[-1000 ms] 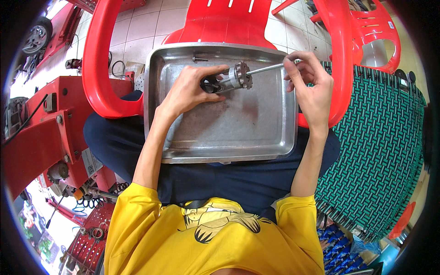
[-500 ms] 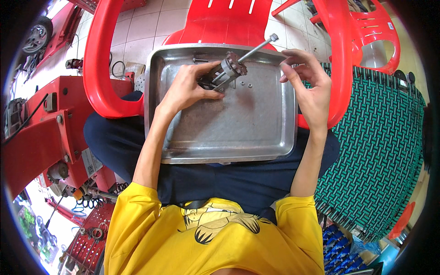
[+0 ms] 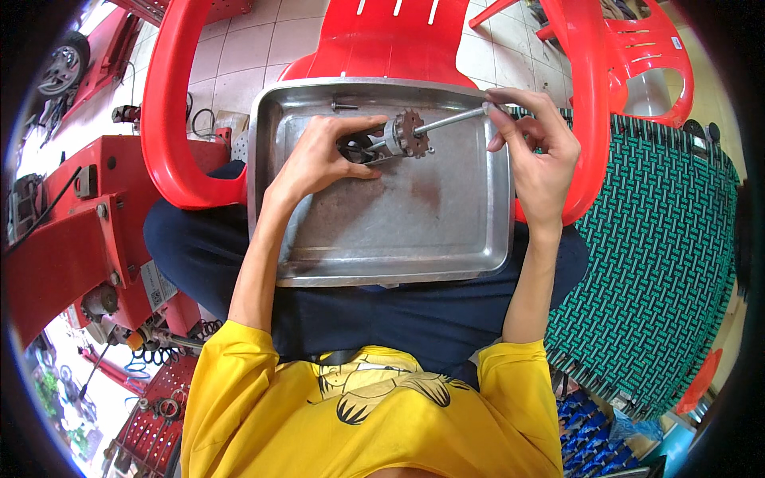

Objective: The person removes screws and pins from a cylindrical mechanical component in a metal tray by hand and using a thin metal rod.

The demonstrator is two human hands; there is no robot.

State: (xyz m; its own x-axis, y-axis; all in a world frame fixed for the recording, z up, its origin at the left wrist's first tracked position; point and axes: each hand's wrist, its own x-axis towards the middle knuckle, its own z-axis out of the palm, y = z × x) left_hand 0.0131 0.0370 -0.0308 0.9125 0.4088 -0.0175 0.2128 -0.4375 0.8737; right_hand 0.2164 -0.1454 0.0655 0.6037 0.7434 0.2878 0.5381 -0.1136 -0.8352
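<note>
Over the metal tray (image 3: 390,239), my left hand (image 3: 323,155) is closed around a dark metal mechanical part (image 3: 393,137) with a toothed, rust-brown disc (image 3: 411,134) at its right end. A long bolt (image 3: 451,122) sticks out through the disc's middle, pointing right and slightly away from me. My right hand (image 3: 543,151) pinches the bolt's head end between thumb and fingers, over the tray's right rim. The fingers partly cover the head. A short loose bolt (image 3: 344,106) lies near the tray's far edge. Next to the disc shows a small nut (image 3: 431,150).
The tray rests across my lap, its far side against a red plastic chair (image 3: 390,48) with arms on both sides. A red machine (image 3: 96,207) stands at left. At right is a green and black woven seat (image 3: 653,263). Another red chair (image 3: 649,56) stands behind it.
My right hand has closed on the bolt's end, having been apart from it. The bolt has swung down toward the right, and the part in my left hand has tilted with it.
</note>
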